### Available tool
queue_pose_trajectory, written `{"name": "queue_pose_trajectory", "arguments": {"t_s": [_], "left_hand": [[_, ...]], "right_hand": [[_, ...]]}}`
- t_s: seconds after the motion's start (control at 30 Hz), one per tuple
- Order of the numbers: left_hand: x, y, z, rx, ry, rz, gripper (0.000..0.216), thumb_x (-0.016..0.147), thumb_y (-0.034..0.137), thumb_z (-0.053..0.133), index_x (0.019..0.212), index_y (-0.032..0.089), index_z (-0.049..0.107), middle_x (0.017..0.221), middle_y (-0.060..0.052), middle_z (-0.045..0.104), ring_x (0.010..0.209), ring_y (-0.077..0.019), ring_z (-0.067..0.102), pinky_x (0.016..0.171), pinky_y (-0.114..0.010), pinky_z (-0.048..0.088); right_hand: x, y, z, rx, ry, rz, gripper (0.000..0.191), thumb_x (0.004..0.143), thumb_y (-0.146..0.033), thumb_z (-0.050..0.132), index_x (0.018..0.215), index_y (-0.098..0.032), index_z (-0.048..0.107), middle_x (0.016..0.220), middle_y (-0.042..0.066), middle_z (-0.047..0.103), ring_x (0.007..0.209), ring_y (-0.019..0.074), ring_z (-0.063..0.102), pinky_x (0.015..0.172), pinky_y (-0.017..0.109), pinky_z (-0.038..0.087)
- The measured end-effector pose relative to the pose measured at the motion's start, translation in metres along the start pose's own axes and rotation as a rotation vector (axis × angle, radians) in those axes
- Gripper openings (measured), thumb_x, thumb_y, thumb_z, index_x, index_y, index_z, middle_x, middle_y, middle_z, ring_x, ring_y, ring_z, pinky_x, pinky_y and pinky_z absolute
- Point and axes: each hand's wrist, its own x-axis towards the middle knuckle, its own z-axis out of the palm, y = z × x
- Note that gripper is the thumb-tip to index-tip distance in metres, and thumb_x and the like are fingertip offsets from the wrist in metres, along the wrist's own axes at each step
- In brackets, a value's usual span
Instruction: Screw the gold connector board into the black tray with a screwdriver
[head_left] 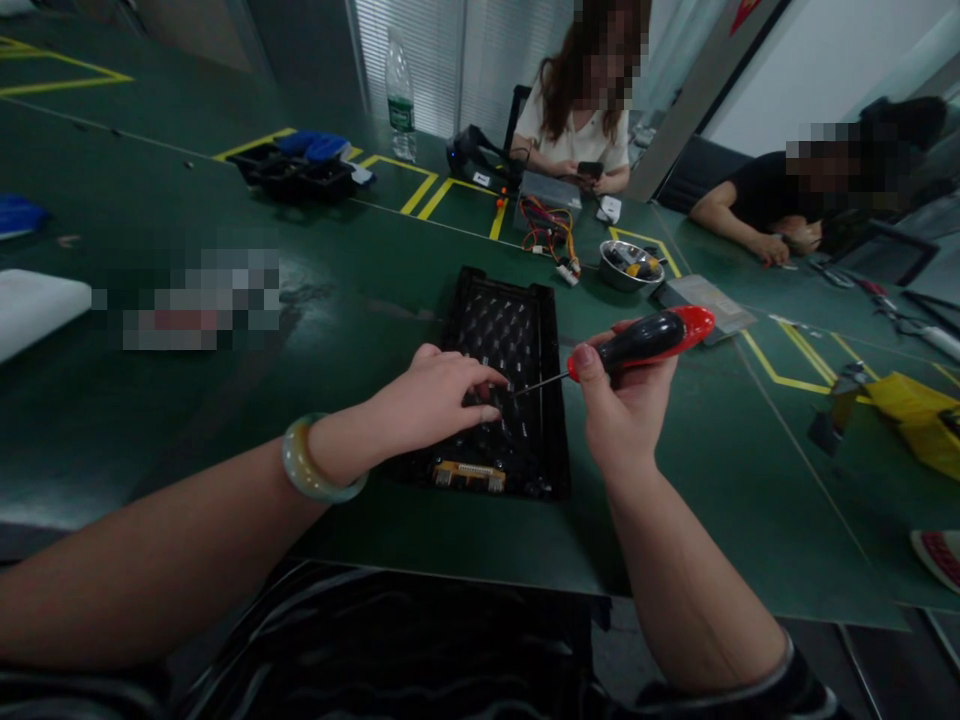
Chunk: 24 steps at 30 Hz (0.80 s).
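A black rectangular panel (pixel 551 440) with a patterned, perforated face lies on the green table in front of me. Along its near end sits a small tan circuit board (pixel 469 472) with connectors. My left hand (pixel 442 395) is over the panel's middle, with thumb and forefinger apart close to the screwdriver's tip. Whether a small part lies at those fingertips, I cannot tell. My right hand (pixel 630 410) grips a red-and-black screwdriver (pixel 645 340) by its handle. The shaft slants down and left toward the panel, its tip beside my left fingers.
Beyond the panel are a metal bowl (pixel 631 268) of small items, a grey power supply (pixel 550 200) with coloured wires, and a black tray (pixel 289 175). A bottle (pixel 400 100) stands behind. A flat grey plate (pixel 709 306) lies right. Two people sit across the table.
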Motion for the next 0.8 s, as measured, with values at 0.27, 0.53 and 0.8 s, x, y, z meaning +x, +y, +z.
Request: {"name": "queue_pose_trajectory", "arguments": {"t_s": [0.27,0.53,0.8], "left_hand": [[0.001,0.005,-0.003,-0.058,-0.043,-0.007,0.026,0.093,0.044,0.061,0.107,0.026,0.073,0.099,0.0,0.077,0.092,-0.019,0.067,0.095,-0.039,0.026],[-0.001,0.008,-0.01,-0.093,0.032,-0.032,0.021,0.096,0.038,0.057,0.104,0.027,0.072,0.107,0.002,0.076,0.104,-0.0204,0.066,0.097,-0.039,0.025],[-0.008,0.028,-0.008,-0.225,-0.165,0.037,0.017,0.098,0.036,0.056,0.104,0.027,0.07,0.105,0.006,0.075,0.1,-0.0162,0.063,0.1,-0.036,0.024]], "right_hand": [[-0.003,-0.011,0.002,0.086,-0.003,-0.014,0.039,0.083,-0.033,0.076,0.111,-0.025,0.049,0.086,-0.005,0.065,0.072,0.0103,0.06,0.071,0.029,0.048],[0.005,-0.017,0.0,0.146,0.121,-0.082,0.033,0.087,-0.035,0.07,0.109,-0.027,0.047,0.084,-0.005,0.061,0.071,0.011,0.061,0.07,0.031,0.049],[0.008,-0.021,0.0,0.129,0.229,-0.116,0.027,0.088,-0.033,0.066,0.106,-0.028,0.047,0.086,-0.003,0.055,0.07,0.012,0.059,0.066,0.031,0.049]]}}
